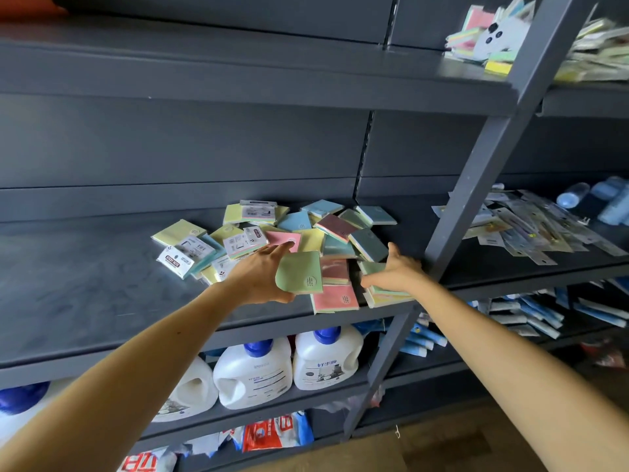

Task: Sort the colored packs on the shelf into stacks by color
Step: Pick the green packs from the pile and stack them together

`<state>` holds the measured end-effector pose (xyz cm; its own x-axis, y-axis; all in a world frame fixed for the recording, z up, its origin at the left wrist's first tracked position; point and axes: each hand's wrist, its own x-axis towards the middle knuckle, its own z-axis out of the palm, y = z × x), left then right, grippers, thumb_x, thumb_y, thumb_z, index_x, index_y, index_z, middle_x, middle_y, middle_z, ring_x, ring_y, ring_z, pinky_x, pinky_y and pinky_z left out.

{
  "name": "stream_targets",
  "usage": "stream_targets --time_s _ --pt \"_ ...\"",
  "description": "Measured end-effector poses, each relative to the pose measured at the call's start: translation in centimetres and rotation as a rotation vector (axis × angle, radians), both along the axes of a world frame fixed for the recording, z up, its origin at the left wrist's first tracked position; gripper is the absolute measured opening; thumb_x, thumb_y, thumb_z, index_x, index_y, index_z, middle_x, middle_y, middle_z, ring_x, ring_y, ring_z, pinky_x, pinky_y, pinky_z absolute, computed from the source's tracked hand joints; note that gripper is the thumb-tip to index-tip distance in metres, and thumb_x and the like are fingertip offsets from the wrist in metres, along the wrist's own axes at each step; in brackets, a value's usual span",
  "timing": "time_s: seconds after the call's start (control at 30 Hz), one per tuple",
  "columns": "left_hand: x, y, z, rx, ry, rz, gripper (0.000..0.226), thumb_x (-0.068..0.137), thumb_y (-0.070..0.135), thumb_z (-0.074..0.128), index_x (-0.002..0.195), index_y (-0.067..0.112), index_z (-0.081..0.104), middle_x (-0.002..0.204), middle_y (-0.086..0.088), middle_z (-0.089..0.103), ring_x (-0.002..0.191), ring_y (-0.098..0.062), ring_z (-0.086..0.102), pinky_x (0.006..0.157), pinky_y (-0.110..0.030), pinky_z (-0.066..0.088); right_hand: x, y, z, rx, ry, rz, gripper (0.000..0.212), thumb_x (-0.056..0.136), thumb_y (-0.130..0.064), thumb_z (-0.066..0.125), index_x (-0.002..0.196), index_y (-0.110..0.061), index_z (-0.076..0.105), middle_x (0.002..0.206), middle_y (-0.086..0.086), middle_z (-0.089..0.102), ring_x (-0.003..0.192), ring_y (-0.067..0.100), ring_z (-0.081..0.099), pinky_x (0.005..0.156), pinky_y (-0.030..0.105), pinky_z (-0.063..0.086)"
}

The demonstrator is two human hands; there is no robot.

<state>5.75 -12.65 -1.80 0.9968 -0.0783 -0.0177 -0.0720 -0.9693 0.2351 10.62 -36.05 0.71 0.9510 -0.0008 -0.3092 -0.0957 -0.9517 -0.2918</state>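
At front edge of dark grey metal shelf (102,284), left hand (262,277) w/ grip pinched on flat square pale-green pack (300,272), thumb under, fingers reaching to pink pack (284,240). Right hand (396,270) spread flat on low green-topped stack (384,291), grip wide. Best to lift green pack clear, lay square on that stack, edges flush. Glossy wrap, prob. slippery; loose heap (272,233) mixed yellow, blue, pink behind.

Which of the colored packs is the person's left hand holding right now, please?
The green pack at the front, gripped by the left hand and lifted over the pile; the other packs lie on the shelf.
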Motion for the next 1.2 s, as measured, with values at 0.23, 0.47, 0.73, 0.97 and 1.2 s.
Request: stream_targets --time_s 0.23,0.47,0.73,0.97,1.2 --pt "-1.8 2.3 0.5 -0.057 0.004 0.032 0.101 0.068 0.042 0.074 0.147 0.026 0.013 0.148 -0.007 0.039 0.128 -0.029 0.043 0.099 -0.039 0.044 -1.9 4.3 1.6 0.138 -0.021 0.116 0.099 0.076 -0.042 0.067 0.150 -0.024 0.004 0.151 0.012 0.030 0.139 0.032 0.027 0.106 0.041 0.036" --pt "-6.9 8.8 0.8 -0.025 0.013 0.192 0.101 0.070 0.042 0.073 0.147 0.028 0.009 0.153 -0.002 0.031 0.136 -0.026 0.037 0.100 -0.039 0.043 -2.9 13.8 1.0 0.276 0.054 0.265 0.099 0.072 -0.038 0.071 0.149 -0.027 0.010 0.150 0.007 0.033 0.135 0.030 0.036 0.107 0.043 0.037" --pt "-17.3 22.2 0.6 -0.048 0.025 0.553 0.101 0.067 0.040 0.075 0.147 0.027 0.014 0.146 0.001 0.041 0.133 -0.022 0.040 0.102 -0.038 0.044 -7.1 30.0 0.4 0.296 0.072 0.542 0.093 0.077 -0.038 0.069 0.149 -0.020 0.012 0.152 0.008 0.029 0.138 0.031 0.030 0.101 0.036 0.035" --pt "-27.2 33.4 1.0 -0.035 0.004 0.749 0.099 0.066 0.039 0.076 0.146 0.027 0.019 0.144 0.000 0.044 0.131 -0.023 0.044 0.101 -0.036 0.043 -13.1 43.8 -0.1 0.270 0.073 0.683 0.090 0.076 -0.043 0.067 0.147 -0.020 0.016 0.146 0.012 0.035 0.133 0.032 0.033 0.096 0.037 0.038" --pt "-34.0 42.5 1.4 -0.038 0.000 0.843 0.099 0.069 0.036 0.076 0.147 0.024 0.016 0.146 -0.003 0.042 0.134 -0.023 0.041 0.106 -0.038 0.040 -18.9 55.5 -0.8 0.255 0.089 0.798 0.089 0.076 -0.046 0.067 0.146 -0.021 0.019 0.145 0.015 0.038 0.132 0.032 0.033 0.097 0.039 0.039"
